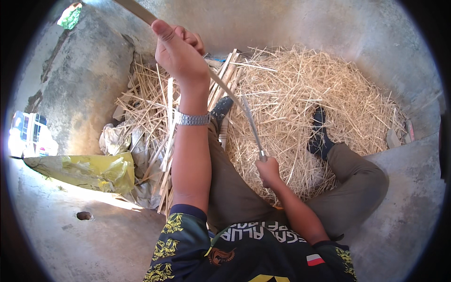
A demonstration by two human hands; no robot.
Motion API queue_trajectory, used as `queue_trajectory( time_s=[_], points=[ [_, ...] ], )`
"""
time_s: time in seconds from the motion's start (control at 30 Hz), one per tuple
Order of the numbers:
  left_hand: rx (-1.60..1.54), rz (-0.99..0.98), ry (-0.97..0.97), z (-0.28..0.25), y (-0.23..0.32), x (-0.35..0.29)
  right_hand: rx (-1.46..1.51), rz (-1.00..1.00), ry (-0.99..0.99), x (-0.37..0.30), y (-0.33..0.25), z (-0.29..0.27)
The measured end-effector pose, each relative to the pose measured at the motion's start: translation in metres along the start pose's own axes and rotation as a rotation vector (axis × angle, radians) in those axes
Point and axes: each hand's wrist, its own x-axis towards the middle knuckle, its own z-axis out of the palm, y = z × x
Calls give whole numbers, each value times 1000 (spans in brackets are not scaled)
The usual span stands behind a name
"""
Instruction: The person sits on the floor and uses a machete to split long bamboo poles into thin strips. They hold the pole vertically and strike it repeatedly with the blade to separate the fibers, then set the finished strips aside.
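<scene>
My left hand (178,49) is raised high and grips a long flat bamboo strip (141,13) that runs from the upper left down toward my lap. My right hand (268,171) sits lower, closed on the handle of a knife (251,124) whose thin curved blade lies against the strip. A metal watch (192,119) is on my left wrist. I sit on the ground with my legs in olive trousers stretched out, and my dark socked feet (320,136) rest in the shavings.
A big heap of pale bamboo shavings (310,89) covers the ground ahead. Cut bamboo slats (164,141) lie in a bundle at my left, next to a yellow plastic sack (89,171) and crumpled grey bags. Rough concrete floor (94,239) surrounds me.
</scene>
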Motion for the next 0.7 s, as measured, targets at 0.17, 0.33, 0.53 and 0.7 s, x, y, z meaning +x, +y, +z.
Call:
queue_trajectory(
  time_s=[0.17,0.33,0.53,0.7],
  points=[
    [-2,-8,-38,-2,5,-2,-117,-63,63,2,-23,-20],
    [2,13,-23,1,3,0,88,-158,97,-14,-37,-15],
    [26,-66,7,4,-17,-11,-199,8,-95,-6,-8,-10],
    [38,-34,-28,5,-20,-11,-133,-141,33,-22,-49,-18]
  ],
)
